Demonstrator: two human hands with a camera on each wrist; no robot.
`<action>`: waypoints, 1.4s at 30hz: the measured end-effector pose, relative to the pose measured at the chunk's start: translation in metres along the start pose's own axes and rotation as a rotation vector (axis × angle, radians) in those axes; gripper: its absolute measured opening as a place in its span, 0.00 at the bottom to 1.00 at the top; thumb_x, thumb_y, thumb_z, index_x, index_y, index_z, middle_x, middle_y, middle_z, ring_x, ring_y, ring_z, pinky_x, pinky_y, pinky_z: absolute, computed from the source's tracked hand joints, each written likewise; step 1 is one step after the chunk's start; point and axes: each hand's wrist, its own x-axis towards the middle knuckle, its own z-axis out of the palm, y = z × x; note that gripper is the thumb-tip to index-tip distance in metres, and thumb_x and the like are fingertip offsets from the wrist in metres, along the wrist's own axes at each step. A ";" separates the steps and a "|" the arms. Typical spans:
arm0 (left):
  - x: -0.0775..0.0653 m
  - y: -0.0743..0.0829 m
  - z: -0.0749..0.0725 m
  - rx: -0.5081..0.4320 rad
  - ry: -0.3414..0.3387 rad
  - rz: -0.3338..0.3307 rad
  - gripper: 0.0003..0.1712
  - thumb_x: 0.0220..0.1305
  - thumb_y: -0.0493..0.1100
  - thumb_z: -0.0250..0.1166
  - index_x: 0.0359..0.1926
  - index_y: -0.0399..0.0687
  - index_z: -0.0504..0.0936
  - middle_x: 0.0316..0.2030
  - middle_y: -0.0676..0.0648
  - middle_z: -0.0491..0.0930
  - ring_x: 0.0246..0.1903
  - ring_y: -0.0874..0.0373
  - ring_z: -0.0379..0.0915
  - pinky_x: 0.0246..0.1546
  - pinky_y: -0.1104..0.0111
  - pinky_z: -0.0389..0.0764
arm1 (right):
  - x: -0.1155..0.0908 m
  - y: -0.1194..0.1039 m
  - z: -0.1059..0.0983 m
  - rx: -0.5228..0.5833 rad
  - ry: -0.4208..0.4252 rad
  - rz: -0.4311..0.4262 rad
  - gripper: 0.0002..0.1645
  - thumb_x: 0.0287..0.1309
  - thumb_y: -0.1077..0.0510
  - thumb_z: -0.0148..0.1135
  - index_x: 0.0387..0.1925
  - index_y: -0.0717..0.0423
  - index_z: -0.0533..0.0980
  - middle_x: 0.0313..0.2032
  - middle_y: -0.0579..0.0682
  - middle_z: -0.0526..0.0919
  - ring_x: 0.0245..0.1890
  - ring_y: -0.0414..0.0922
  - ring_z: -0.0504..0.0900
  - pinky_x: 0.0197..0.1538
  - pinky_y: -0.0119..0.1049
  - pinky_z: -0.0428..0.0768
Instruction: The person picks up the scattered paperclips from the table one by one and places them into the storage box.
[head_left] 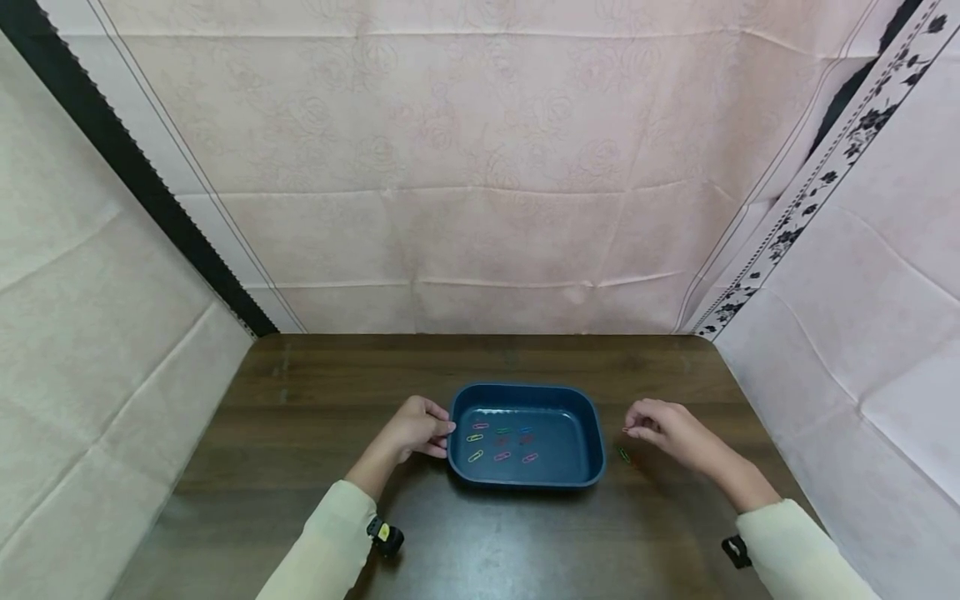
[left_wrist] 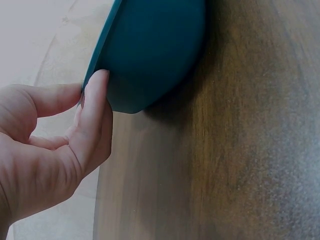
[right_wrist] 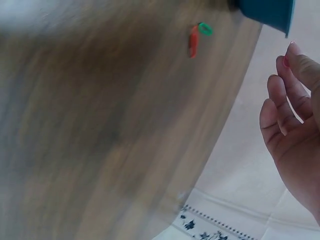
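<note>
A dark blue tray (head_left: 527,482) lies on the wooden table, with several coloured paper clips (head_left: 502,456) scattered over the left half of its floor. My left hand (head_left: 420,429) pinches the tray's left rim; in the left wrist view, thumb and fingers (left_wrist: 95,95) meet on either side of that edge. To the right of the tray, my right hand (head_left: 671,429) is raised over the table, pinching a small pinkish-red paper clip (right_wrist: 286,62) between thumb and index finger. Below it on the table lie a green paper clip (head_left: 624,455) and a red paper clip (right_wrist: 193,42), side by side.
The brown wooden table (head_left: 360,367) ends at a back edge, where a pale cloth (head_left: 480,250) rises behind it. More cloth with a black floral border (head_left: 795,217) hangs at the right. Each wrist wears a small black camera (head_left: 386,536).
</note>
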 end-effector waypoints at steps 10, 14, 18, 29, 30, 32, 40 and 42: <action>-0.001 0.000 0.001 -0.009 0.004 -0.003 0.11 0.71 0.32 0.65 0.50 0.30 0.77 0.37 0.37 0.79 0.29 0.52 0.79 0.33 0.60 0.91 | 0.028 -0.019 -0.003 -0.001 -0.071 -0.036 0.06 0.66 0.60 0.69 0.37 0.44 0.80 0.34 0.35 0.81 0.34 0.31 0.76 0.37 0.28 0.83; -0.001 0.001 0.002 -0.009 0.006 -0.004 0.10 0.71 0.32 0.65 0.49 0.30 0.77 0.36 0.38 0.79 0.29 0.53 0.79 0.32 0.61 0.91 | 0.040 -0.029 -0.003 0.004 -0.074 -0.104 0.06 0.65 0.60 0.70 0.37 0.45 0.80 0.35 0.37 0.82 0.34 0.31 0.77 0.37 0.29 0.83; 0.000 0.000 0.001 -0.012 0.003 -0.001 0.10 0.70 0.32 0.65 0.49 0.30 0.77 0.36 0.38 0.79 0.29 0.53 0.79 0.32 0.61 0.91 | 0.051 -0.040 -0.003 -0.002 -0.084 -0.152 0.06 0.64 0.61 0.70 0.37 0.47 0.81 0.35 0.38 0.82 0.34 0.32 0.78 0.37 0.29 0.84; 0.000 0.001 0.001 -0.009 0.005 0.001 0.11 0.71 0.32 0.65 0.49 0.30 0.77 0.37 0.37 0.79 0.29 0.53 0.79 0.32 0.60 0.91 | 0.070 -0.053 0.001 0.003 -0.170 -0.213 0.04 0.65 0.63 0.69 0.37 0.51 0.81 0.35 0.41 0.82 0.37 0.36 0.76 0.39 0.31 0.83; 0.000 0.001 0.001 -0.008 0.005 0.002 0.11 0.71 0.32 0.65 0.50 0.30 0.77 0.37 0.37 0.79 0.29 0.53 0.79 0.32 0.60 0.91 | 0.071 -0.053 0.002 0.002 -0.178 -0.215 0.04 0.65 0.62 0.69 0.37 0.51 0.81 0.35 0.40 0.82 0.37 0.37 0.76 0.39 0.31 0.83; -0.001 0.001 0.001 -0.005 0.006 0.003 0.11 0.71 0.32 0.65 0.50 0.29 0.77 0.37 0.37 0.79 0.29 0.53 0.79 0.32 0.60 0.91 | 0.074 -0.055 0.003 -0.001 -0.200 -0.206 0.03 0.65 0.62 0.69 0.36 0.50 0.81 0.35 0.39 0.81 0.37 0.37 0.75 0.39 0.31 0.82; -0.001 0.001 0.001 0.003 0.009 0.002 0.11 0.71 0.33 0.65 0.50 0.31 0.78 0.38 0.37 0.80 0.29 0.53 0.80 0.33 0.61 0.91 | 0.081 -0.063 0.005 -0.004 -0.276 -0.193 0.06 0.66 0.60 0.68 0.34 0.46 0.79 0.35 0.37 0.78 0.39 0.39 0.72 0.40 0.33 0.78; -0.001 0.001 0.001 0.002 0.008 0.002 0.11 0.71 0.33 0.65 0.50 0.31 0.78 0.38 0.37 0.80 0.29 0.53 0.80 0.33 0.61 0.91 | 0.082 -0.064 0.006 -0.002 -0.290 -0.191 0.06 0.67 0.59 0.68 0.34 0.46 0.79 0.34 0.37 0.78 0.38 0.39 0.72 0.40 0.32 0.77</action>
